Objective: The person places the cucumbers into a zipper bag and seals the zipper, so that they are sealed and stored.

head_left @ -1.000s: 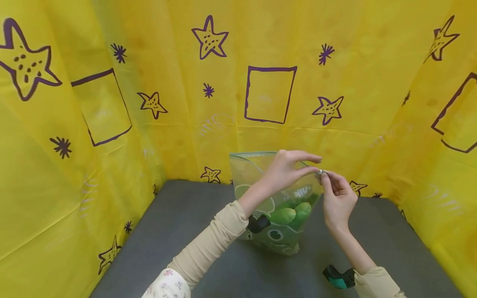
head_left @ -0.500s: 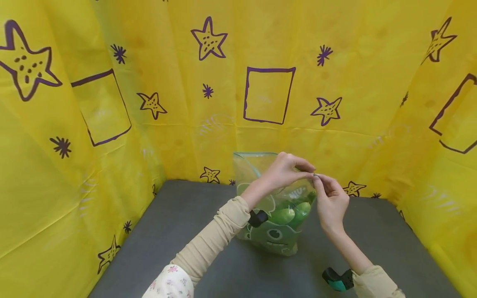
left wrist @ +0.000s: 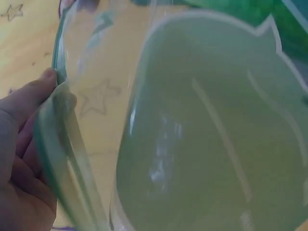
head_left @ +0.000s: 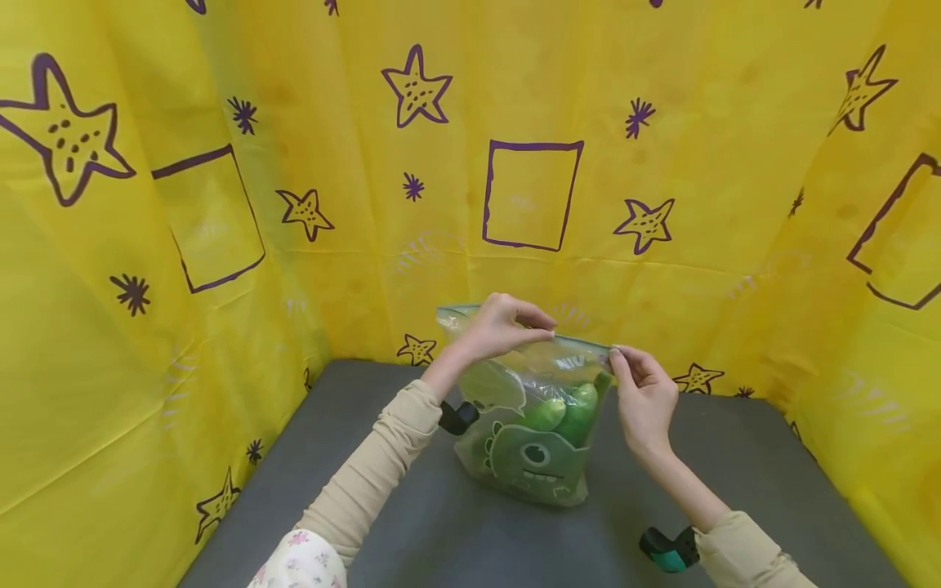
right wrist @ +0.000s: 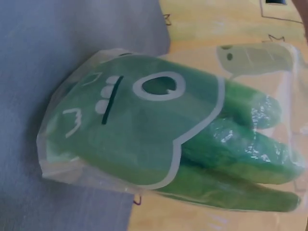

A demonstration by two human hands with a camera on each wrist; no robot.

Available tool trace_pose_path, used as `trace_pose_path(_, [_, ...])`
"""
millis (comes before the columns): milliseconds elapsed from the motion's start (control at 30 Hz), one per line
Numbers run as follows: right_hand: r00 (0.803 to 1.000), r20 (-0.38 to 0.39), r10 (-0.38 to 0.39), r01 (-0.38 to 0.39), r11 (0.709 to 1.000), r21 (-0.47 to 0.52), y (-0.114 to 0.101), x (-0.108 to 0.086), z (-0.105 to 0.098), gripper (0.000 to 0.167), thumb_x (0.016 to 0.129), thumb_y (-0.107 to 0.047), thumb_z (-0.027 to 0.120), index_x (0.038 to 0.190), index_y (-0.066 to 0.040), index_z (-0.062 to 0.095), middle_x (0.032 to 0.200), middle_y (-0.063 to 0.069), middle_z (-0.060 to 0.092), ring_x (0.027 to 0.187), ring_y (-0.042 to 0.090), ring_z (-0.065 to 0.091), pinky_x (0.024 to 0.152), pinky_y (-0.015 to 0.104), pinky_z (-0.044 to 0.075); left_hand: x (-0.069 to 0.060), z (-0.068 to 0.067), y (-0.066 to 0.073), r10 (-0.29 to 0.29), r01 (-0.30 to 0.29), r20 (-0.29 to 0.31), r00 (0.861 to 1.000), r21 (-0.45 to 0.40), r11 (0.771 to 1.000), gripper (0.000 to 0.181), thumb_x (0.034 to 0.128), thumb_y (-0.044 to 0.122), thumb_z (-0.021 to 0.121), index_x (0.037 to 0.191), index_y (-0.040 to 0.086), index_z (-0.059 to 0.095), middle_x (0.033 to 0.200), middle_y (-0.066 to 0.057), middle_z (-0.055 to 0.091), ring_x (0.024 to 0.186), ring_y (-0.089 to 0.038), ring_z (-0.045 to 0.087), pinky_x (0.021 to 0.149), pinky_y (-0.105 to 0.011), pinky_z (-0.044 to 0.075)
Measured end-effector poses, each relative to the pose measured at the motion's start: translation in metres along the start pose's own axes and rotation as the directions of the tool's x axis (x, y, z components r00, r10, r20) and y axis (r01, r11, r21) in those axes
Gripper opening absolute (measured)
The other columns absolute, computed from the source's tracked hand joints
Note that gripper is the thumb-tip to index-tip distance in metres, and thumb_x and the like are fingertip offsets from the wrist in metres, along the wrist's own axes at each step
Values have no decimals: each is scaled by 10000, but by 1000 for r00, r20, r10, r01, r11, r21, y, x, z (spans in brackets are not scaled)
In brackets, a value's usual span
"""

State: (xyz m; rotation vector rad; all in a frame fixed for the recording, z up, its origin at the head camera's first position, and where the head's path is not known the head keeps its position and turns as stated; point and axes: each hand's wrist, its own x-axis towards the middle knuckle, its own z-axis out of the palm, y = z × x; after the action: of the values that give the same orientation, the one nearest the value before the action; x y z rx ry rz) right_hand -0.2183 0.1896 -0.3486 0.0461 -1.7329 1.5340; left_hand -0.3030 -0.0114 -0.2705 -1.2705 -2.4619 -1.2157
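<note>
A clear zip bag (head_left: 540,469) with a green one-eyed cartoon print stands on the grey surface in the head view. Inside are green vegetables, seemingly cucumbers (right wrist: 231,149), three of them visible in the right wrist view. My left hand (head_left: 503,327) pinches the bag's zip strip near the middle of the top edge. At the right top corner, my right hand (head_left: 648,400) holds the strip between thumb and finger. In the left wrist view, my left hand (left wrist: 26,159) grips the strip, and the bag's mouth (left wrist: 72,159) gapes on one side of the fingers.
Yellow curtains (head_left: 353,147) with purple stars and squares surround the grey table (head_left: 353,457) at the back and both sides. Dark wrist cameras sit on each wrist, the right one (head_left: 669,550) with a teal patch.
My left hand has slid left along the top edge, away from the right hand. The strip between the hands now stretches straight. My right hand has shifted slightly left and keeps its hold on the corner.
</note>
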Motion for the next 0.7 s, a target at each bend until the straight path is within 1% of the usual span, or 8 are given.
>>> trace_pose_path(100, [999, -29, 38, -37, 999, 33, 2, 5, -4, 213, 905, -92, 627, 1013, 87, 668, 771, -220, 675, 720, -62, 660, 670, 76, 539, -7, -16, -10, -22, 22, -31, 999, 6, 1000, 176, 845, 156, 718, 994, 64, 744, 973, -71, 748, 897, -132, 707, 770, -170, 568])
trace_pose_path(200, [995, -70, 73, -69, 996, 57, 5, 11, -11, 210, 900, -71, 628, 1016, 102, 660, 765, -205, 684, 709, -54, 665, 681, 77, 541, -14, -33, -21, -65, 65, -76, 995, -8, 998, 175, 837, 148, 725, 988, 63, 745, 962, -70, 749, 893, -140, 706, 772, -207, 578])
trace_pose_path(300, [994, -73, 86, -82, 995, 60, 7, 14, -17, 198, 894, -59, 633, 1009, 100, 659, 757, -186, 690, 697, -46, 667, 679, 78, 542, -22, -45, -31, -112, 109, -94, 989, -39, 993, 182, 826, 147, 736, 987, 63, 745, 961, -76, 748, 898, -155, 705, 781, -244, 584])
trace_pose_path(433, [993, -47, 104, -100, 993, 68, 9, 15, -20, 208, 889, -89, 646, 1003, 84, 661, 753, -163, 700, 704, -28, 676, 695, 95, 550, -32, -56, -40, -136, 131, -88, 987, -51, 990, 199, 833, 171, 732, 1003, 67, 742, 984, -89, 744, 925, -169, 701, 814, -273, 582])
trace_pose_path(467, [993, -49, 110, -106, 992, 73, 10, 15, -22, 210, 888, -95, 649, 1003, 80, 662, 755, -158, 701, 705, -25, 677, 696, 94, 550, -34, -58, -42, -142, 137, -96, 985, -51, 989, 200, 834, 171, 731, 1004, 66, 741, 986, -90, 743, 926, -170, 700, 820, -278, 582])
trace_pose_path(600, [986, -79, 144, -137, 986, 94, 17, 18, -30, 194, 880, -93, 659, 992, 65, 670, 747, -147, 705, 687, -26, 675, 678, 79, 543, -46, -68, -47, -188, 182, -141, 972, -55, 982, 191, 824, 162, 741, 994, 74, 745, 972, -85, 746, 915, -174, 700, 817, -310, 586])
trace_pose_path(667, [982, -84, 167, -155, 980, 125, 20, 19, -34, 194, 876, -77, 659, 997, 75, 666, 745, -134, 710, 682, -19, 677, 674, 78, 542, -51, -72, -49, -208, 201, -156, 966, -59, 978, 196, 820, 167, 744, 992, 73, 746, 966, -83, 746, 912, -175, 699, 815, -322, 587])
trace_pose_path(700, [982, -82, 170, -159, 979, 126, 21, 19, -35, 198, 876, -71, 658, 1003, 81, 663, 745, -131, 710, 682, -15, 678, 672, 80, 543, -53, -73, -49, -217, 209, -155, 964, -66, 976, 202, 819, 173, 746, 995, 73, 745, 968, -82, 746, 913, -175, 699, 813, -324, 588])
